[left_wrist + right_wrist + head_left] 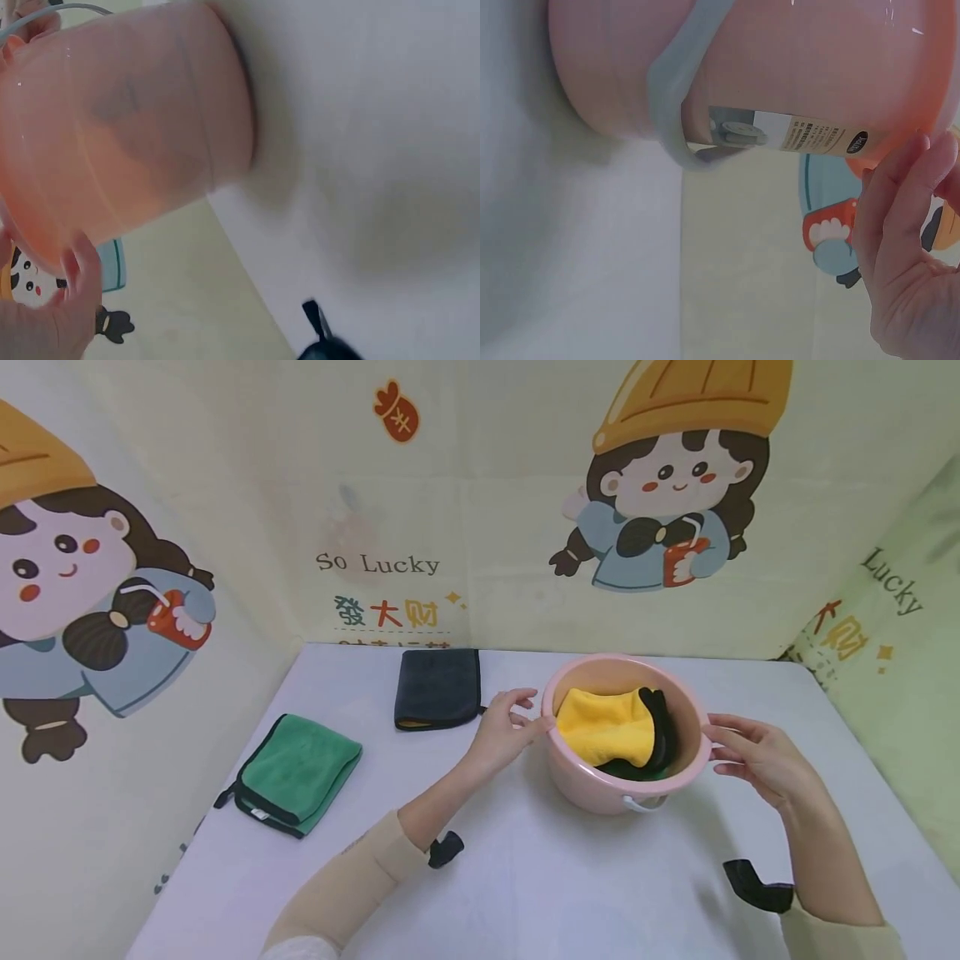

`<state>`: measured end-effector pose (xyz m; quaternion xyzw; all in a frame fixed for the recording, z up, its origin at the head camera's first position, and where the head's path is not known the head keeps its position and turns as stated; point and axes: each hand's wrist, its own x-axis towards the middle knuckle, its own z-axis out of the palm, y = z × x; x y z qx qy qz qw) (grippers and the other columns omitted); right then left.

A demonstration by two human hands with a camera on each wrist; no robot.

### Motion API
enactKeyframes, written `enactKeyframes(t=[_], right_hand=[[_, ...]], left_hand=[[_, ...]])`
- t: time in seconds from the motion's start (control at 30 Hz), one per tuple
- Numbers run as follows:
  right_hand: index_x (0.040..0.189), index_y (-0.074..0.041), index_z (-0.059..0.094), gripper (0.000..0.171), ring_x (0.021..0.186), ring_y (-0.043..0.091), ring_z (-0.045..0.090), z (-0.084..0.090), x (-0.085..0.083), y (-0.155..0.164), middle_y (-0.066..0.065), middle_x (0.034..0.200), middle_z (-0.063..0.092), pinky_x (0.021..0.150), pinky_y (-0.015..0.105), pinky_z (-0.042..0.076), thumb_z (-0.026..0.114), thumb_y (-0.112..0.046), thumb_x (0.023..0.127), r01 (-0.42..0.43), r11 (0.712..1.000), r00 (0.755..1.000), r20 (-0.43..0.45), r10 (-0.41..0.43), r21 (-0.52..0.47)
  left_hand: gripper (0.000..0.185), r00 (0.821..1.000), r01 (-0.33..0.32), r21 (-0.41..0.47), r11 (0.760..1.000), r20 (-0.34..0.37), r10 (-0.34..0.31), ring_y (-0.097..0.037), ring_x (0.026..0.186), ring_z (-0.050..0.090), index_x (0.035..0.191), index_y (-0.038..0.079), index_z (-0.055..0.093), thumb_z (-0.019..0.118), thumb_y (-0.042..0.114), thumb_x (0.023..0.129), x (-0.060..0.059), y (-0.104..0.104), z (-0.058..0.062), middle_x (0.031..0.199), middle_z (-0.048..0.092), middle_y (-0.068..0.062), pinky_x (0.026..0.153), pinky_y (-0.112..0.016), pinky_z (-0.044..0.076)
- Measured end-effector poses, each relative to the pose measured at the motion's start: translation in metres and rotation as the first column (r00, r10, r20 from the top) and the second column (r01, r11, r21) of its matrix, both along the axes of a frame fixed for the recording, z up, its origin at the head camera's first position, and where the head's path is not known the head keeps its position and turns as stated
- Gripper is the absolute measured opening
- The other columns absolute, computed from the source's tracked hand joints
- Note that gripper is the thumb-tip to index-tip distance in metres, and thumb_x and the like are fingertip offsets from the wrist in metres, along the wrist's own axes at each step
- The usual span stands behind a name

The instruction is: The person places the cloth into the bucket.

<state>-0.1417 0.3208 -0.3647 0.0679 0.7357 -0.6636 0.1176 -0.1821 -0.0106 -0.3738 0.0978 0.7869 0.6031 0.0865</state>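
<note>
First, locate the green cloth, folded into a flat pad at the left of the white table; the folding presumably keeps its layers together. Next to the right, farther back, lies the dark grey cloth, also folded, and set well apart from the green one, an arrangement that leaves each separately reachable. My left hand is next in order: its thumb meets the left rim of the pink bucket, fingers loosely bent rather than wrapped round the wall, so I judge the hold on this side light. The bucket stands upright on the right half of the table and contains the yellow cloth, which rests over green fabric. The pale handle hangs against the outside, leaving the mouth unobstructed. Finally, my right hand applies extended fingertips to the opposite rim; whether its thumb presses the wall, I cannot tell. Contact on two opposite sides likely serves to steady the bucket evenly.
</note>
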Motion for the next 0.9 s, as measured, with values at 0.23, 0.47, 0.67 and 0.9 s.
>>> enactKeyframes(t=[0.23, 0.47, 0.67, 0.9], right_hand=[[0.099, -0.029, 0.053, 0.011, 0.069, 0.009, 0.062, 0.000, -0.001, -0.001, -0.014, 0.082, 0.064, 0.061, 0.021, 0.054, 0.056, -0.021, 0.091, -0.011, 0.997, 1.000, -0.024, 0.013, 0.073], [0.095, -0.031, 0.055, 0.012, 0.069, 0.009, 0.063, 0.001, -0.001, -0.001, -0.014, 0.083, 0.064, 0.060, 0.022, 0.054, 0.056, -0.020, 0.092, -0.018, 0.998, 0.999, -0.043, 0.021, 0.066], [0.098, -0.030, 0.053, 0.011, 0.070, 0.008, 0.063, 0.001, -0.001, -0.001, -0.015, 0.083, 0.064, 0.061, 0.022, 0.054, 0.056, -0.023, 0.091, -0.026, 0.995, 0.999, -0.042, 0.030, 0.094], [0.100, -0.029, 0.053, 0.011, 0.070, 0.009, 0.063, 0.000, -0.001, 0.000, -0.015, 0.084, 0.063, 0.061, 0.022, 0.054, 0.056, -0.022, 0.092, -0.028, 0.996, 0.999, -0.031, 0.031, 0.088]], left_hand=[[0.057, 0.777, -0.255, -0.456, 0.853, -0.622, -0.100, -0.024, 0.111, 0.044, 0.130, 0.009, 0.045, 0.068, 0.028, 0.082, 0.006, -0.039, -0.004, 0.126, 0.046, -0.008, 0.091, -0.042, 0.044], [0.063, 0.560, -0.550, -0.617, 0.563, -0.772, -0.299, -0.031, 0.112, 0.041, 0.128, 0.008, 0.048, 0.072, 0.028, 0.073, 0.002, -0.104, -0.020, 0.125, 0.048, -0.012, 0.092, -0.051, 0.035], [0.070, 0.730, -0.527, -0.757, 0.385, -0.636, -0.251, -0.033, 0.124, 0.030, 0.134, 0.011, 0.040, 0.068, 0.035, 0.075, 0.003, -0.160, -0.027, 0.138, 0.037, -0.012, 0.101, -0.056, 0.024], [0.075, 0.834, -0.456, -0.809, 0.372, -0.534, -0.141, -0.036, 0.127, 0.024, 0.137, 0.012, 0.033, 0.066, 0.040, 0.076, 0.010, -0.216, -0.039, 0.139, 0.034, -0.015, 0.101, -0.060, 0.017]])
